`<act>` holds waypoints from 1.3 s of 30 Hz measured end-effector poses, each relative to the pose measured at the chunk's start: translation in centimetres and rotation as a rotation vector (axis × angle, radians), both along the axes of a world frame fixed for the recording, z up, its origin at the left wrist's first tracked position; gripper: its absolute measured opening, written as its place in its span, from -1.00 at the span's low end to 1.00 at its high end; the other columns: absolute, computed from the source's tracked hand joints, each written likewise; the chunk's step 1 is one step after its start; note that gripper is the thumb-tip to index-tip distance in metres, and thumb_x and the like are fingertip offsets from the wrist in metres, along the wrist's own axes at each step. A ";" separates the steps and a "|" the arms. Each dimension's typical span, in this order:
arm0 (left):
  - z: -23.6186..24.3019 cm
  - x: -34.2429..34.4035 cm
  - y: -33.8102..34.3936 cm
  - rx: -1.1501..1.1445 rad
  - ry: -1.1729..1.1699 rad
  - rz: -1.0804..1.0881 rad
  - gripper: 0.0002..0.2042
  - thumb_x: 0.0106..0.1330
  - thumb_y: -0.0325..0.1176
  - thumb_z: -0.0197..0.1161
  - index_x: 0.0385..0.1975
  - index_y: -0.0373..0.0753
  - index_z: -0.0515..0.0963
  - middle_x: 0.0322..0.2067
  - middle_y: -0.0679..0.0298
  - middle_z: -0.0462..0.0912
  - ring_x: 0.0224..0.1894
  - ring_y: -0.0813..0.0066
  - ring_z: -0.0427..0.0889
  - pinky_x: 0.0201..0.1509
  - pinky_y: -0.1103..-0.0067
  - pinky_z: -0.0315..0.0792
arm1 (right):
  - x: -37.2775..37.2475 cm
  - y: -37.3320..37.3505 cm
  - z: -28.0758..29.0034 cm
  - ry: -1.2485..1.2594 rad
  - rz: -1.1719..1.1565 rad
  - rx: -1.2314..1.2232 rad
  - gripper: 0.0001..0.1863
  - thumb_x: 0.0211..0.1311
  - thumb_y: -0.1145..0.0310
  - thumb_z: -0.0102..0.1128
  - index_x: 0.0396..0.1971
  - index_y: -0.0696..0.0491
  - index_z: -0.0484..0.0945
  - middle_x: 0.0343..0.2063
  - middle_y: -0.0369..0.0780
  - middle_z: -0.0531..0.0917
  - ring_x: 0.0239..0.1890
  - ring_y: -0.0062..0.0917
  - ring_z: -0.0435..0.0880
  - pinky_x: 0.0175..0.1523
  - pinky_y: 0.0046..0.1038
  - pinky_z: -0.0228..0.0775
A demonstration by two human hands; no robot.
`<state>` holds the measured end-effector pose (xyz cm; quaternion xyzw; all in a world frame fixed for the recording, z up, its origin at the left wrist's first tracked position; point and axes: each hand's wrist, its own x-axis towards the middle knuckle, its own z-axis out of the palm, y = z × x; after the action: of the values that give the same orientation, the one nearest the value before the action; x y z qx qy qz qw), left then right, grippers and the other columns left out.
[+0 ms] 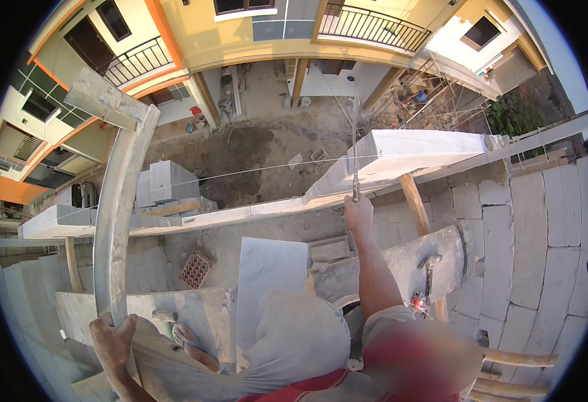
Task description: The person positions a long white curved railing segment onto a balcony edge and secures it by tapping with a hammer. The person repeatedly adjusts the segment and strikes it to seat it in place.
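My left hand (pixel 113 335) grips the lower part of a long, dusty grey bar (pixel 113 221), which rises steeply and has a short cross-piece (pixel 99 100) at its top. Beside it, a co-worker (pixel 294 335) in dusty grey trousers and red clothing is bent low, with a blurred head at lower right. The co-worker's outstretched hand (pixel 359 214) holds a thin upright rod (pixel 355 167), near a taut string crossing the white block wall (pixel 414 154). My right hand is not in view.
A white board (pixel 270 264), a perforated brick (pixel 197 269) and a plank (pixel 408 258) bearing metal tools lie on the work level. Stacked blocks (pixel 163 184) line the edge above a lower courtyard, with scaffolding (pixel 428 94) and buildings beyond. Block walls (pixel 535 221) flank the right.
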<state>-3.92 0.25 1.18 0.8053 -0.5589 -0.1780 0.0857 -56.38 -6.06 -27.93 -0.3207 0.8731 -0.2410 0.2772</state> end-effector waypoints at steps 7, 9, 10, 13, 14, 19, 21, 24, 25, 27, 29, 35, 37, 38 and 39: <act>0.0 0.2 -0.2 0.053 -0.024 -0.019 -0.75 -0.05 -0.37 0.38 -0.59 -0.48 0.53 -0.76 0.16 0.43 -0.66 0.44 0.33 -0.48 0.41 0.34 | -0.9 0.4 -2.1 -0.026 0.108 0.197 -0.65 0.09 0.27 0.13 -0.27 0.27 0.62 -0.34 0.13 0.66 -0.15 0.00 0.65 -0.01 -0.14 0.46; 0.0 0.1 -0.2 0.040 -0.015 0.003 -0.75 -0.05 -0.38 0.38 -0.59 -0.48 0.53 -0.77 0.15 0.43 -0.66 0.44 0.33 -0.49 0.41 0.34 | -1.2 -0.1 1.1 -0.024 0.047 -0.039 -0.65 0.09 0.28 0.14 -0.28 0.28 0.61 -0.37 0.14 0.65 -0.17 -0.01 0.65 -0.03 -0.14 0.46; 0.0 0.1 -0.2 0.027 0.016 0.002 -0.75 -0.04 -0.38 0.37 -0.60 -0.48 0.53 -0.77 0.15 0.43 -0.67 0.44 0.33 -0.49 0.41 0.34 | -1.3 -0.5 2.5 -0.026 0.066 -0.190 -0.65 0.09 0.28 0.14 -0.29 0.29 0.60 -0.38 0.14 0.65 -0.17 -0.01 0.66 -0.04 -0.14 0.46; 0.1 -0.2 -0.4 0.034 0.003 -0.008 -0.71 -0.04 -0.31 0.35 -0.61 -0.47 0.50 -0.76 0.22 0.41 -0.64 0.49 0.34 -0.49 0.41 0.34 | -1.7 -0.7 3.6 -0.054 0.069 -0.249 -0.63 0.11 0.25 0.14 -0.29 0.30 0.59 -0.42 0.15 0.64 -0.22 0.00 0.65 -0.08 -0.15 0.46; 0.2 -0.3 -0.5 0.044 -0.028 0.003 -0.71 -0.04 -0.31 0.35 -0.61 -0.47 0.49 -0.76 0.22 0.40 -0.64 0.49 0.33 -0.49 0.41 0.34 | -1.5 -0.3 2.7 -0.025 0.038 -0.114 -0.63 0.12 0.25 0.12 -0.28 0.30 0.59 -0.41 0.15 0.64 -0.22 -0.01 0.66 -0.07 -0.15 0.46; -0.2 -0.5 -0.6 0.018 -0.036 0.006 -0.72 -0.06 -0.35 0.38 -0.61 -0.50 0.53 -0.77 0.10 0.44 -0.68 0.41 0.37 -0.49 0.37 0.35 | -0.3 5.1 -4.1 -0.034 0.168 0.463 -0.60 0.13 0.28 -0.01 -0.21 0.28 0.61 -0.25 0.17 0.65 -0.13 0.00 0.65 0.03 -0.14 0.45; -0.5 -0.6 -0.5 -0.045 -0.053 0.019 -0.71 -0.06 -0.34 0.39 -0.62 -0.50 0.52 -0.77 0.08 0.45 -0.69 0.38 0.37 -0.49 0.36 0.35 | -0.4 5.2 -4.0 0.107 0.269 0.480 -0.62 0.16 0.26 -0.01 -0.25 0.25 0.63 -0.23 0.14 0.66 -0.08 0.00 0.64 0.06 -0.13 0.45; -0.6 -0.8 -1.0 -0.023 -0.081 -0.016 -0.71 -0.07 -0.33 0.40 -0.65 -0.49 0.52 -0.77 0.05 0.47 -0.70 0.32 0.37 -0.49 0.35 0.34 | -1.3 2.6 -0.4 0.132 0.238 0.168 -0.64 0.20 0.22 0.07 -0.29 0.25 0.61 -0.26 0.15 0.65 -0.11 0.03 0.63 0.02 -0.12 0.45; -0.5 -0.9 -1.2 -0.013 -0.104 -0.014 -0.71 -0.07 -0.33 0.40 -0.66 -0.48 0.51 -0.76 0.05 0.47 -0.71 0.30 0.37 -0.49 0.35 0.34 | -1.0 1.5 0.9 0.134 0.144 0.017 -0.64 0.20 0.21 0.09 -0.28 0.25 0.60 -0.26 0.16 0.65 -0.14 0.05 0.63 0.00 -0.11 0.46; -0.6 -1.2 -1.6 0.052 -0.099 0.009 -0.71 -0.07 -0.33 0.40 -0.66 -0.48 0.51 -0.75 0.04 0.48 -0.71 0.29 0.37 -0.48 0.35 0.35 | -1.0 0.2 2.8 0.049 0.115 -0.073 -0.64 0.19 0.21 0.11 -0.26 0.26 0.59 -0.28 0.16 0.65 -0.16 0.06 0.63 -0.01 -0.11 0.46; -0.7 -1.7 -2.0 0.077 -0.083 0.007 -0.71 -0.07 -0.33 0.40 -0.65 -0.48 0.51 -0.75 0.04 0.49 -0.70 0.30 0.37 -0.47 0.35 0.35 | -0.6 -0.3 2.8 0.040 0.094 -0.104 -0.63 0.19 0.21 0.12 -0.26 0.26 0.59 -0.30 0.15 0.65 -0.18 0.06 0.64 -0.02 -0.11 0.46; -0.4 -2.0 -1.6 0.089 -0.054 -0.016 -0.73 -0.06 -0.35 0.38 -0.55 -0.49 0.54 -0.74 0.04 0.49 -0.66 0.34 0.40 -0.44 0.36 0.37 | -0.4 0.4 -1.8 -0.071 0.175 0.303 -0.64 0.18 0.22 0.12 -0.27 0.26 0.60 -0.32 0.12 0.67 -0.15 0.02 0.64 0.00 -0.14 0.46; -0.4 -2.0 -1.1 0.094 -0.003 -0.016 -0.72 -0.06 -0.35 0.38 -0.52 -0.50 0.55 -0.73 0.03 0.49 -0.66 0.32 0.41 -0.43 0.36 0.38 | -1.0 0.0 -1.4 -0.045 0.280 0.305 -0.65 0.17 0.23 0.12 -0.28 0.26 0.61 -0.31 0.12 0.66 -0.12 0.02 0.63 0.02 -0.14 0.45; -0.6 -2.1 -1.2 0.061 -0.029 -0.024 -0.72 -0.05 -0.35 0.38 -0.53 -0.50 0.55 -0.73 0.03 0.49 -0.66 0.33 0.41 -0.43 0.36 0.38 | -1.2 -0.1 -0.6 0.005 0.276 0.164 -0.65 0.17 0.23 0.12 -0.29 0.26 0.62 -0.30 0.12 0.66 -0.11 0.02 0.63 0.03 -0.15 0.45; -0.7 -2.0 -1.1 0.044 -0.042 -0.035 -0.72 -0.05 -0.35 0.37 -0.53 -0.51 0.55 -0.73 0.03 0.49 -0.66 0.33 0.41 -0.43 0.37 0.38 | -1.3 -0.5 0.2 0.026 0.191 0.091 -0.66 0.17 0.24 0.13 -0.29 0.25 0.62 -0.30 0.13 0.66 -0.11 0.02 0.62 0.03 -0.15 0.45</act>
<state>-5.96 -0.87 0.51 0.8008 -0.5705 -0.1746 0.0529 -57.64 -6.61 -27.77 -0.3928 0.8519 -0.1695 0.3020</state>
